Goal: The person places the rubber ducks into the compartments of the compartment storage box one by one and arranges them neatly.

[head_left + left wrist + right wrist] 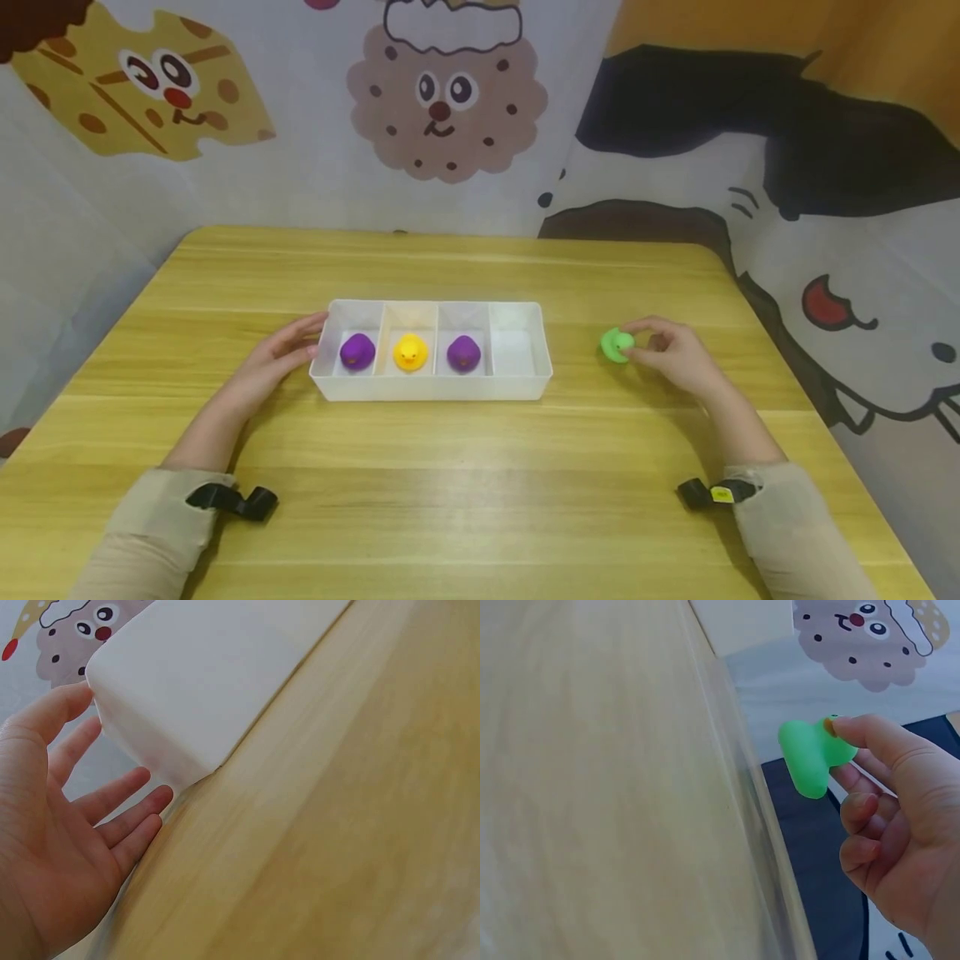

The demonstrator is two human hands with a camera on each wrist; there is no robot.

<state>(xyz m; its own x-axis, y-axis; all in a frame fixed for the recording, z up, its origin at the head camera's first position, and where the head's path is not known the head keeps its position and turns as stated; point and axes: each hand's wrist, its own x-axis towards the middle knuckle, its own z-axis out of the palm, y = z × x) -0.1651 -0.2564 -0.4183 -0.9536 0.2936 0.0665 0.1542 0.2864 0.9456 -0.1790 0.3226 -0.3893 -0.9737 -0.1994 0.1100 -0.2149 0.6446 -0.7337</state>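
Observation:
In the head view a white box with four compartments stands mid-table, its front wall (431, 389) toward me. From the left it holds a purple rubber duck (357, 352), a yellow rubber duck (410, 352) and another purple duck (464, 354); the rightmost compartment (517, 342) has a bare floor. My left hand (281, 354) rests at the box's left end with fingers extended; in the left wrist view the thumb (64, 705) meets the box's edge. To the box's right, my right hand (675, 354) pinches a green rubber duck (806, 754) by its head, held above the table.
The wooden table (450, 483) reaches back to a curtain with cartoon prints, including a biscuit (450, 100) and a cheese piece (150, 92). Black straps (232, 500) sit on both wrists over beige sleeves.

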